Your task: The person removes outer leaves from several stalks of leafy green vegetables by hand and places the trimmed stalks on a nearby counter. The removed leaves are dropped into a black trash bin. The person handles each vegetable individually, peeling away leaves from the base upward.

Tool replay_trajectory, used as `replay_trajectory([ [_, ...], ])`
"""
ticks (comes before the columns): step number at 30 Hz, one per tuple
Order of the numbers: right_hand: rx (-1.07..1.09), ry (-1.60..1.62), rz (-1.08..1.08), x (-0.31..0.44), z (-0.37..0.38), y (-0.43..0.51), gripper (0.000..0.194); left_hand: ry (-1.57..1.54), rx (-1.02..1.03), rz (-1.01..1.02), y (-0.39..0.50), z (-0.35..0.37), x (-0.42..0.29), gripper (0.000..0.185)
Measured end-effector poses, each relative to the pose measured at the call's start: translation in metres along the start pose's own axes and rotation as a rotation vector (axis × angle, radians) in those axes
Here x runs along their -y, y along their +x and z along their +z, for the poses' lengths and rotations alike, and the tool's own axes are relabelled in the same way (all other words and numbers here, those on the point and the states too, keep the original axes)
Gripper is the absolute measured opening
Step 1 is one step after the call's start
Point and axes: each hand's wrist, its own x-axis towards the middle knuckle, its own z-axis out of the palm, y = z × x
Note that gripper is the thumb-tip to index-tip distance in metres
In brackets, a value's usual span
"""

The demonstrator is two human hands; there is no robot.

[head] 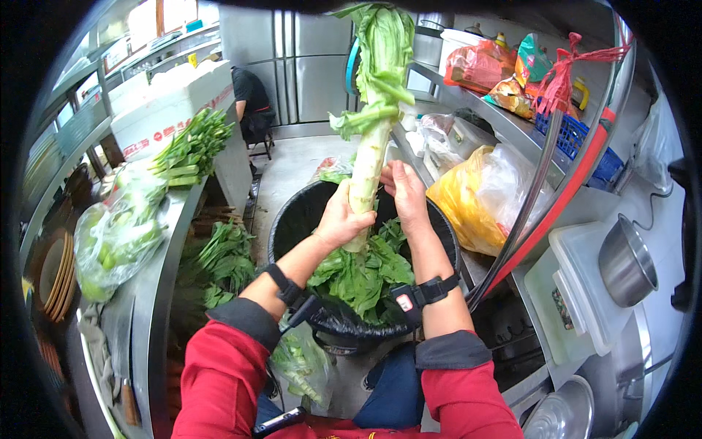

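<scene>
A thick celtuce stem (371, 159) with leaves at its top end stands upright over a round black-lined bin (279, 214). My left hand (346, 217) grips it near the pale lower end. Just right of the stem is my right hand (405, 189), fingers partly curled; whether it touches the stem or holds anything small is not plain. Loose green leaves (356, 280) lie inside the bin beneath both hands. A clear plastic bag of cut greens (301, 362) rests on the floor between the bin and my legs.
To the left, a metal counter (164, 247) bears bagged green vegetables (118, 236), leafy stalks (192, 145) and a cleaver (125, 351). On the right are a yellow plastic bag (466, 203), hoses (570, 197), a lidded container (576, 291) and a steel bowl (628, 260). A person (252, 99) sits farther back.
</scene>
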Motion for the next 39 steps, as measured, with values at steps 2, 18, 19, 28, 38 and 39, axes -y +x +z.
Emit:
replay_trajectory([
  [2, 0.009, 0.13, -0.139, -0.011, 0.005, 0.015, 0.058, 0.141, -0.1, -0.02, 0.01, 0.014, 0.04, 0.062],
  [18, -0.197, -0.322, 0.062, -0.136, -0.006, 0.002, 0.069, 0.331, -0.32, -0.047, 0.054, 0.038, 0.06, 0.056],
  [19, -0.184, -0.308, 0.017, -0.134, -0.003, -0.002, 0.07, 0.225, -0.319, -0.015, 0.056, 0.039, 0.059, 0.058],
  [28, 0.045, -0.04, 0.31, -0.114, 0.007, -0.008, 0.045, -0.532, -0.159, -0.12, 0.052, 0.004, 0.076, 0.043],
  [38, 0.107, 0.359, 0.537, -0.116, 0.013, -0.011, 0.039, -0.433, -0.289, -0.089, 0.052, -0.004, 0.11, 0.029],
  [39, 0.095, 0.372, 0.529, -0.117, 0.014, -0.012, 0.039, -0.483, -0.291, -0.06, 0.052, -0.002, 0.114, 0.029],
])
